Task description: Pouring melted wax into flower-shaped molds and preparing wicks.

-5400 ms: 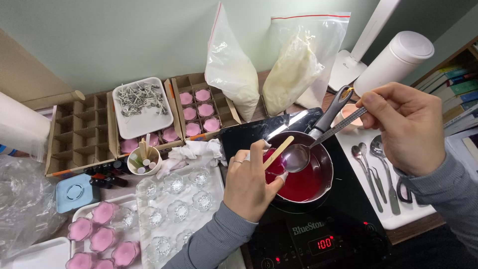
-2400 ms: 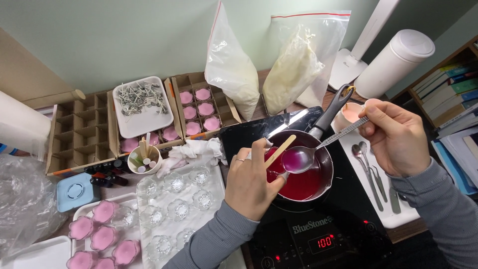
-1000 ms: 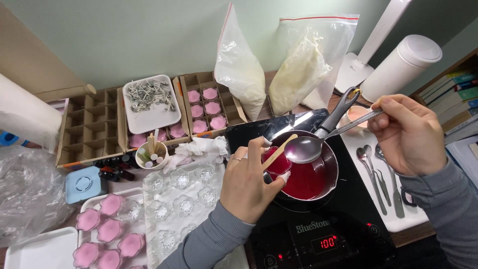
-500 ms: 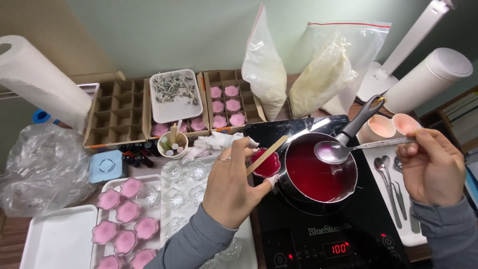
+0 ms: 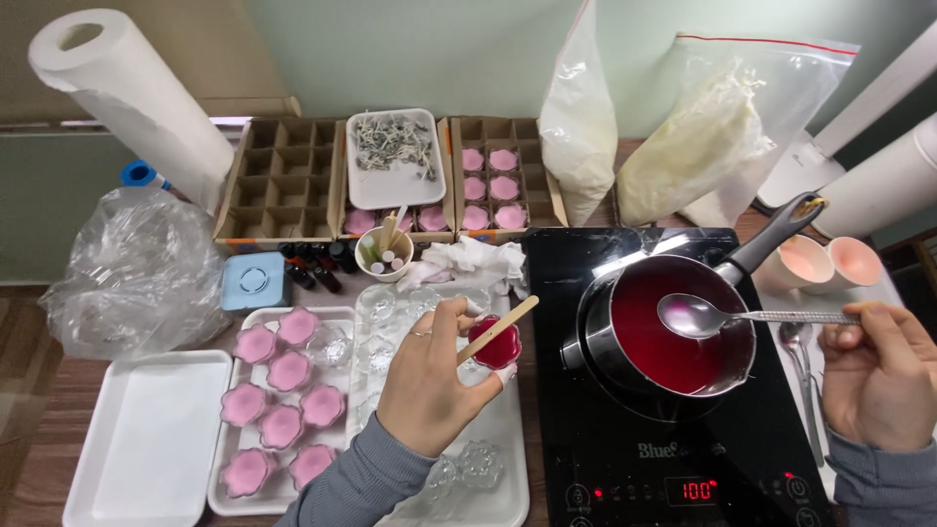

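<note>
My left hand (image 5: 429, 385) now carries the small red-filled glass cup (image 5: 494, 344) and wooden stick (image 5: 498, 329) away from the saucepan (image 5: 673, 337), out over the tray of clear moulds (image 5: 512, 459). My right hand (image 5: 878, 376) now sits lower, its spoon (image 5: 698, 315) emptied above the red liquid.

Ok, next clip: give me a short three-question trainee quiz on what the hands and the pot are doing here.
1. True or false: the spoon is over the saucepan.
2. What does the left hand hold? A) a red-filled glass cup and a wooden stick; B) scissors; C) a bottle.
3. Fill in: the right hand holds the spoon by its ____.

Key: 1 true; 2 A; 3 handle.
</note>
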